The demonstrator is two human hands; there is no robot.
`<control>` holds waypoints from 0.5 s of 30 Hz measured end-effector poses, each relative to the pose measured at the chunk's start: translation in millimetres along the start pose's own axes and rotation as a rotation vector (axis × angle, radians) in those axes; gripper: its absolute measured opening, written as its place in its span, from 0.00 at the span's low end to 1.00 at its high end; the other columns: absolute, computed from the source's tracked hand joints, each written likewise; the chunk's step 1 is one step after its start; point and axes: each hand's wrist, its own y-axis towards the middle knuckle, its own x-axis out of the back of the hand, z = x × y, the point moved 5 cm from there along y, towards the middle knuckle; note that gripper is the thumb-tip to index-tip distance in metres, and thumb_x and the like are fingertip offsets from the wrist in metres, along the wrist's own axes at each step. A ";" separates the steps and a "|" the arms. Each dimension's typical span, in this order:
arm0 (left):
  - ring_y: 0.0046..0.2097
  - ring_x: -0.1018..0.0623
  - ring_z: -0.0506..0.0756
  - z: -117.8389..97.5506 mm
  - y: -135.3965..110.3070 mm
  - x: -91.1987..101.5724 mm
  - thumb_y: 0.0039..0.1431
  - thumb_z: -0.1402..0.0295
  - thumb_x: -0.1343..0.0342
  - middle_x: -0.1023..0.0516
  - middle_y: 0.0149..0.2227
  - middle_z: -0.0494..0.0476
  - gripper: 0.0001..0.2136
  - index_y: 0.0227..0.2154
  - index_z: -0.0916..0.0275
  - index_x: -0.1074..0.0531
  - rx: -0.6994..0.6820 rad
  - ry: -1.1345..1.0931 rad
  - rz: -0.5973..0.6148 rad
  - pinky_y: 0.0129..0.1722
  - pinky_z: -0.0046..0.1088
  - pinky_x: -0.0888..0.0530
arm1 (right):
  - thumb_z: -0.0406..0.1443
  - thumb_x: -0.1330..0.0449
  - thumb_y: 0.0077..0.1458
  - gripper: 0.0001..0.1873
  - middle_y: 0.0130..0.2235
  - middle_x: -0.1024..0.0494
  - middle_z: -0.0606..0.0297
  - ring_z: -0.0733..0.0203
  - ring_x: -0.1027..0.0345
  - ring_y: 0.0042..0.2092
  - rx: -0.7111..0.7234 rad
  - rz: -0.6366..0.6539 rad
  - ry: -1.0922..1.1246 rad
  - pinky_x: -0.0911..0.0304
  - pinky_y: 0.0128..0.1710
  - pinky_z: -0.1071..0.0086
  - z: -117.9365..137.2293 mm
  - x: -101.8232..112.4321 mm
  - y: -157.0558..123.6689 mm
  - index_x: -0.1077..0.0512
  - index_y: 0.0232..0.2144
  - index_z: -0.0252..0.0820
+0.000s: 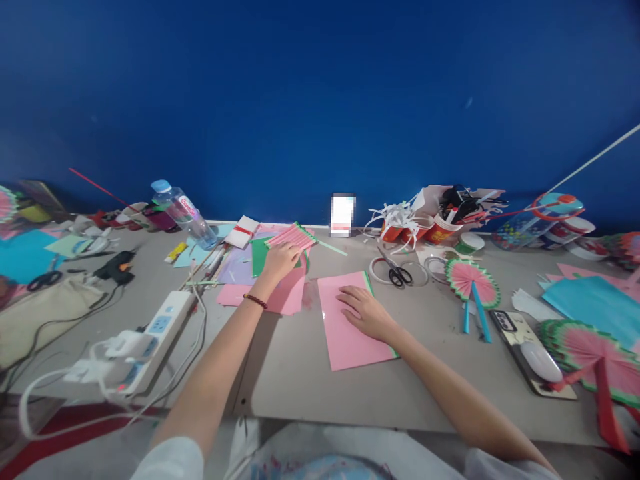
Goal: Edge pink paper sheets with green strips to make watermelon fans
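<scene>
One pink paper sheet (345, 350), green along its right edge, flat on the grey surface (285, 380); long axis running away from the person, slightly askew. Upon it, the right hand (370, 315), the nearer: fingers apart, laid down, the sheet directly beneath and extending leftward past their tips. One left hand (281, 261), farther left, over a pleated pink paper (296, 236); from where I stand, I cannot tell whether its fingers pinch. One pair of scissors (393, 267), just beyond the sheet, rightward.
</scene>
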 end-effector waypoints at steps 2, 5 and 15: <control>0.51 0.28 0.59 -9.5 0.6 2.2 0.60 0.68 0.47 0.24 0.47 0.60 0.10 0.43 0.59 0.25 -0.066 -0.029 -0.003 0.50 0.35 0.34 | 0.35 0.46 0.60 0.17 0.56 0.31 0.54 0.50 0.38 0.58 0.002 -0.003 0.000 0.40 0.57 0.50 -0.1 -0.1 -0.1 0.32 0.52 0.44; 0.53 0.30 0.63 -21.8 1.5 3.6 0.54 0.60 0.38 0.26 0.50 0.61 0.18 0.46 0.60 0.27 -0.104 -0.016 0.006 0.52 0.39 0.34 | 0.35 0.46 0.60 0.17 0.56 0.30 0.54 0.51 0.38 0.58 0.013 -0.009 -0.001 0.40 0.57 0.51 0.3 0.1 0.0 0.32 0.52 0.44; 0.51 0.29 0.61 -18.5 -4.0 -11.3 0.57 0.65 0.40 0.26 0.49 0.60 0.06 0.32 0.60 0.22 0.015 -0.134 -0.038 0.50 0.38 0.30 | 0.35 0.46 0.60 0.17 0.57 0.31 0.54 0.50 0.39 0.58 -0.003 0.006 0.016 0.40 0.58 0.51 0.7 0.3 0.3 0.31 0.51 0.43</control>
